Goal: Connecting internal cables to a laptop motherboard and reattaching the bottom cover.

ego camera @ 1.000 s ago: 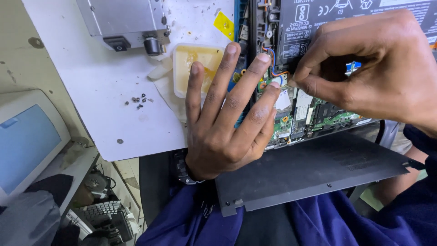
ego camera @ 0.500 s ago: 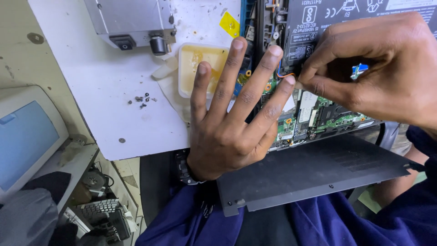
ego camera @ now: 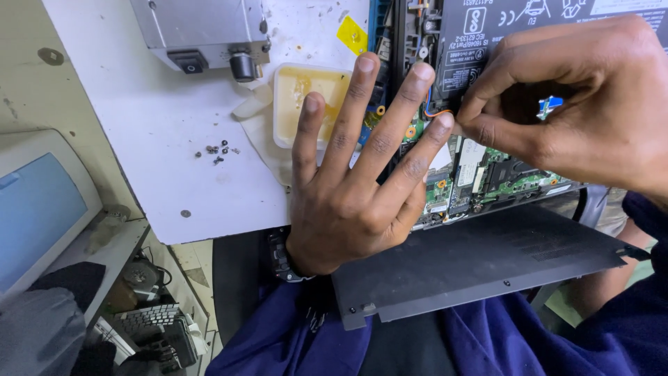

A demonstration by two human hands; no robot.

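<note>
Opened laptop [ego camera: 487, 167] lying bottom-up at the near edge of the white surface [ego camera: 174, 139], green circuit board [ego camera: 515, 182] and black battery [ego camera: 501, 28] exposed. Left hand [ego camera: 355, 188] spread flat, released, fingers splayed across the laptop's left side — fingertips touching the board area, gripping nothing. Right hand [ego camera: 577, 111] clenched into a pinch just above the board, thumb and forefinger closed near a thin orange-and-blue wire [ego camera: 435, 111]; cannot tell exactly what sits between the fingertips. Small blue part [ego camera: 550, 106] visible in the gap under the curled fingers.

Removed black bottom cover [ego camera: 480, 264] resting just below the laptop, tilted over the lap, screw holes along its edge. Blue sleeves [ego camera: 626, 327] and a dark wristwatch [ego camera: 282, 257] at the left wrist.

Just left of the spread hand — a shallow yellowish plastic tray [ego camera: 306, 97] on a crumpled white cloth [ego camera: 261, 132]. Further left, a scatter of small dark screws [ego camera: 219, 151] on the bare surface, with one lone screw [ego camera: 185, 214] nearer the front edge. Grey metal box [ego camera: 202, 31] with a black knob at the back of the surface, yellow sticker [ego camera: 353, 35] beside it.

Off the surface to the left, a pale monitor [ego camera: 38, 202] with a blue screen, and low down a keyboard [ego camera: 149, 327] among clutter.
</note>
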